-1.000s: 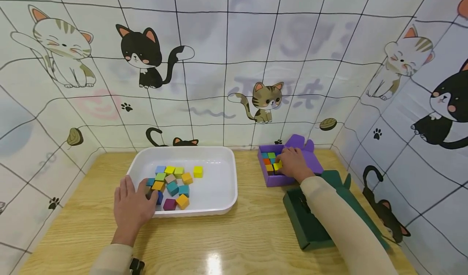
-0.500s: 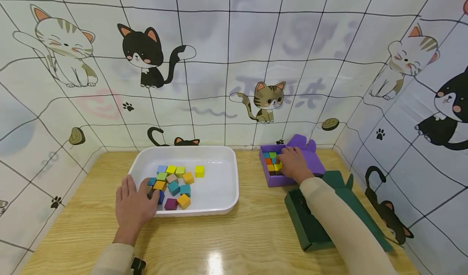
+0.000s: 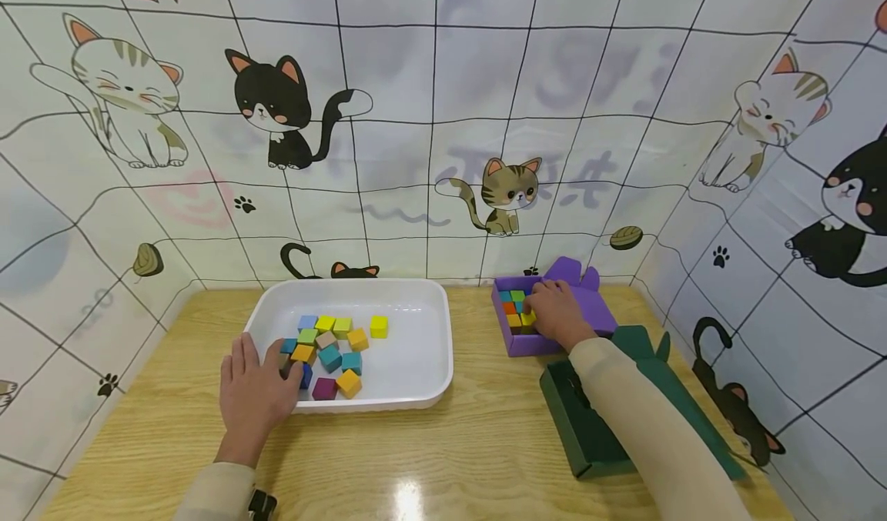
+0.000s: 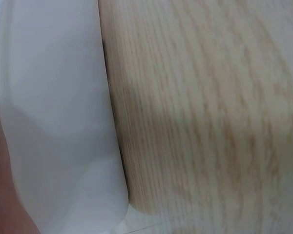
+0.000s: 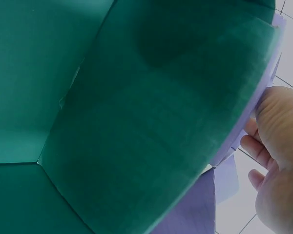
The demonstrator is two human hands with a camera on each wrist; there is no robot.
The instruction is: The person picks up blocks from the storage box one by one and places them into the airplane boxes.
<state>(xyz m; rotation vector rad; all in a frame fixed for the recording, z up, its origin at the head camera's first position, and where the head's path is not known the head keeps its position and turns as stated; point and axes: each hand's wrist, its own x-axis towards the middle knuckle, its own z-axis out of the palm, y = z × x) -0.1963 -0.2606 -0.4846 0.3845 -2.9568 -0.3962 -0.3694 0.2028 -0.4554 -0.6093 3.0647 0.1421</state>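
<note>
My left hand (image 3: 256,390) rests at the front left of a white tray (image 3: 416,352), fingers extended over its rim. The thumb lies close to a dark blue cube (image 3: 306,375). Several coloured cubes are loose in the tray, including a maroon cube (image 3: 324,389) and a lone yellow cube (image 3: 379,326). My right hand (image 3: 557,313) reaches into a purple box (image 3: 530,345), its fingertips at a yellow cube (image 3: 528,319) beside several cubes lined up on the left. The hand covers the box's right part, so its grip is hidden. In the right wrist view the fingers (image 5: 256,148) bend inward.
An open dark green box (image 3: 578,436) stands in front of the purple one, under my right forearm. The purple lid (image 3: 589,305) is folded back to the right. All of this stands on a wooden table (image 3: 443,459) against a cat-patterned backdrop (image 3: 402,144).
</note>
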